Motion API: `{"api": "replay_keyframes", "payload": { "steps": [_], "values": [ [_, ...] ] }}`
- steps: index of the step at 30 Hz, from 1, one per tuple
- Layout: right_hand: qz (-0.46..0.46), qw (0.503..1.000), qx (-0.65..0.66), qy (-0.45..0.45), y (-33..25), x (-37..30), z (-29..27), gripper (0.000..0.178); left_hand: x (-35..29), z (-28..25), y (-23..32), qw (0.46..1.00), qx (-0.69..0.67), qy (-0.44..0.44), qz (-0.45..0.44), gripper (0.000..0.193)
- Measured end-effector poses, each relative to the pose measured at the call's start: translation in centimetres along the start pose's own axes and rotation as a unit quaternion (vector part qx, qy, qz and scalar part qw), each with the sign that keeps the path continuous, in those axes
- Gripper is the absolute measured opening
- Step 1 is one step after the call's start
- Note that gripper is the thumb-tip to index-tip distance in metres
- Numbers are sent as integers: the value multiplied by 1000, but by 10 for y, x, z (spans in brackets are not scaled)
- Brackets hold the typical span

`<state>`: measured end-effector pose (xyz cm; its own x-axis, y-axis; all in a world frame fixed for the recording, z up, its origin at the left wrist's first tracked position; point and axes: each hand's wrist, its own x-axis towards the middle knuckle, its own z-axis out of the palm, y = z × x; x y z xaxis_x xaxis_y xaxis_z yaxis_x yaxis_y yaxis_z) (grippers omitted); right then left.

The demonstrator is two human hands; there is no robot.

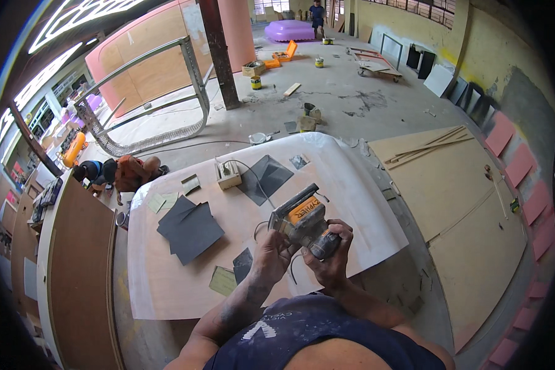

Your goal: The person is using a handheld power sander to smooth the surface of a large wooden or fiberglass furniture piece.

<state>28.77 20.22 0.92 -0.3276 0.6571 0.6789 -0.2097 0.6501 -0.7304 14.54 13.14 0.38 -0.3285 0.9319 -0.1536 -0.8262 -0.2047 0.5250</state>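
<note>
Over the near side of a large pale panel (pixel 351 203) with whitish rounded edges, I hold a power sander (pixel 306 216) tilted on its side. Its body is orange, grey and black, and its flat rectangular pad is turned up. My right hand (pixel 333 256) is wrapped round the dark rounded end of the body. My left hand (pixel 272 256) grips the sander's lower left end, its fingertips partly hidden. A cord (pixel 257 180) runs from near the sander across the panel. Dark sandpaper sheets (pixel 191 229) lie stacked to the left, and a greenish sheet (pixel 222 280) lies near my left forearm.
On the panel are a small wooden box (pixel 229 177) and another dark sheet (pixel 266 177). Plywood sheets (pixel 462 228) lie to the right. A person (pixel 135 172) crouches by the panel's left edge. A post (pixel 219 55) and metal frame (pixel 197 92) stand beyond.
</note>
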Motion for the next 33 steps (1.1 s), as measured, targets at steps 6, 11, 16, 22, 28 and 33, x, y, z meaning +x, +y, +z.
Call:
{"api": "replay_keyframes", "payload": {
  "steps": [6, 11, 16, 22, 28, 33],
  "values": [
    [39, 999, 1, -20, 6, -4, -3, 73, -8, -1, -3, 997, 74, 11, 9, 36],
    [167, 980, 106, -13, -8, 2, -11, 71, -18, -19, 3, 977, 208, -10, -36, 37],
    [295, 916, 271, 27, -13, 15, -29, 61, -31, -15, 18, 956, 284, -3, 76, 74],
    [354, 887, 295, -35, -18, 8, -40, 66, -33, -15, 44, 890, 427, -146, 57, 51],
    [346, 899, 263, -59, -12, 3, -27, 64, -38, -53, 18, 914, 396, -66, 65, 43],
    [323, 935, 137, -57, 3, -17, -15, 65, -34, -69, 4, 750, 637, 50, 171, 23]
  ]
}}
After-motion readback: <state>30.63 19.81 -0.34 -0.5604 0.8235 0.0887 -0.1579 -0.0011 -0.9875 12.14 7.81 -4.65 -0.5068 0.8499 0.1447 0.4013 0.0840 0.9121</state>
